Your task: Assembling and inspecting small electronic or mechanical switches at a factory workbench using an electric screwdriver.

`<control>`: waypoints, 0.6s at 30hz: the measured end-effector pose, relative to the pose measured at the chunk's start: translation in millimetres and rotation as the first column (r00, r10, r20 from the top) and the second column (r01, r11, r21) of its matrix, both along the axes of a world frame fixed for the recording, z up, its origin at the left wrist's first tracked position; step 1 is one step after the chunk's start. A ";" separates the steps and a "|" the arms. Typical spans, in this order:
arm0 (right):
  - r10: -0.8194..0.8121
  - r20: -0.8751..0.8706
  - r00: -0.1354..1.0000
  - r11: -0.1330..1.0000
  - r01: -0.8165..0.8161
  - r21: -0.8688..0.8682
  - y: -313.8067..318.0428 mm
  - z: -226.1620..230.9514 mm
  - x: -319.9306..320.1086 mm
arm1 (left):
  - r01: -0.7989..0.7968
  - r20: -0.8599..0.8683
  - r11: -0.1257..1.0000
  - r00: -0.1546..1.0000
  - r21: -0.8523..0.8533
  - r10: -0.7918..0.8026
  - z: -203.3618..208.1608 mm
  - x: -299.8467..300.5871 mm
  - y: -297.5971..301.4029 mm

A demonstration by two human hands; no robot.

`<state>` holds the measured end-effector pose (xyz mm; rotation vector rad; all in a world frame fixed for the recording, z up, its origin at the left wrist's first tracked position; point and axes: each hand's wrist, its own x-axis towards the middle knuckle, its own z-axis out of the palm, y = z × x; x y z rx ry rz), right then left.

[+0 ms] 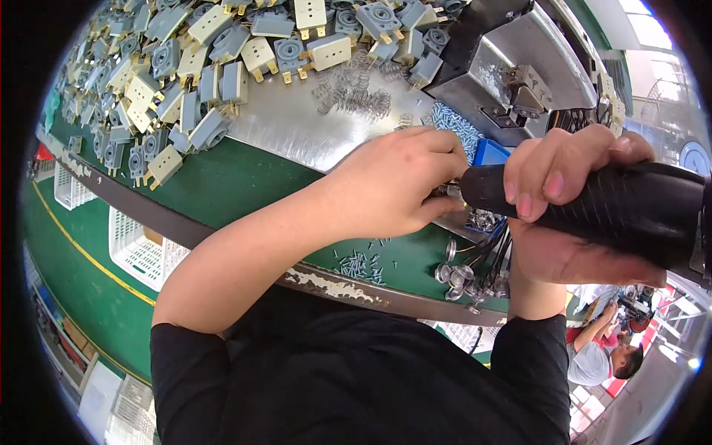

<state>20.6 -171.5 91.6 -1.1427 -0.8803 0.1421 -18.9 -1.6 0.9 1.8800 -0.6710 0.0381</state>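
My right hand (552, 256) is wrapped round a thick black cylindrical tool, which looks like an electric screwdriver (630, 215). Its narrow end points left, toward the fingertips of my left hand (404, 182). My left fingers are closed in a pinch at that end, with a small metallic bit showing between them; the rest of what they hold is hidden. Just beyond my left hand lie bluish screws (454, 122) beside a blue tray (491, 153). Round metal parts with dark wires (460, 278) lie below the tool.
Grey and cream blocks with brass terminals (211, 55) are heaped at the far left. Small springs (356, 96) lie on a metal plate (282, 130). Loose screws (360, 267) lie near the table's edge. A metal fixture (512, 81) stands far right. A person (601, 360) works at right.
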 end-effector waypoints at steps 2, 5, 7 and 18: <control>-0.022 -0.029 0.999 0.999 0.023 0.027 1.7 -1.3 -1.7 | -0.012 0.006 1.000 1.000 -0.002 0.012 -1.4 -1.1 -0.3; 0.020 0.004 1.000 1.000 -0.020 0.017 1.1 -4.5 2.3 | -0.014 0.002 1.000 1.000 -0.015 0.014 -1.3 -1.4 1.1; 0.042 0.033 0.999 0.999 -0.042 0.013 -2.7 -6.4 6.0 | 0.000 -0.004 1.000 1.000 -0.020 0.000 -0.6 -0.4 -0.5; 0.087 0.011 0.996 0.992 -0.085 -0.090 -8.0 43.8 25.1 | 0.030 0.020 1.000 0.999 0.004 -0.030 6.2 1.9 -0.1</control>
